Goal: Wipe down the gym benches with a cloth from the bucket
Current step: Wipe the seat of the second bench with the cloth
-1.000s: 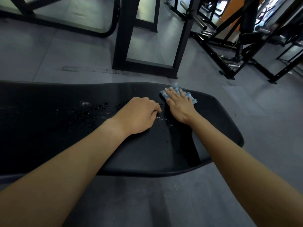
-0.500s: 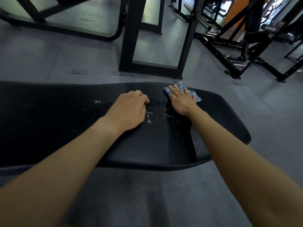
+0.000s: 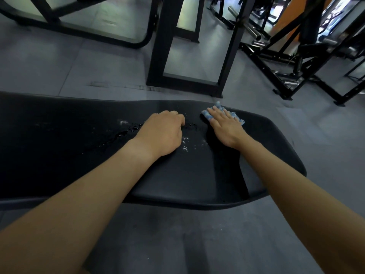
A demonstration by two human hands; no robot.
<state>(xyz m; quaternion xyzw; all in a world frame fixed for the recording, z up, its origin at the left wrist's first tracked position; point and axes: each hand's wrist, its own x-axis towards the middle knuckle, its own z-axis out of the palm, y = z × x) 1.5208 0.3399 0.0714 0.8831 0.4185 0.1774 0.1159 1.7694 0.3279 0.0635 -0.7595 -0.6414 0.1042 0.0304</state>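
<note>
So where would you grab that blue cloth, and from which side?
The blue cloth lies crumpled on the bench under the right hand, fingers straight. Probably best pinched at its bunched far edge, coming from above, where folds poke out past the fingertips.

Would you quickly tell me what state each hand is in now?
Left hand: closed, fingers curled, holding nothing, resting on the bench.
Right hand: open, flat fingers pressing the blue cloth onto the bench.

Gym, padded black bench (image 3: 197, 175), steel machine frames (image 3: 286, 62), rubber floor (image 3: 59, 62)
</note>
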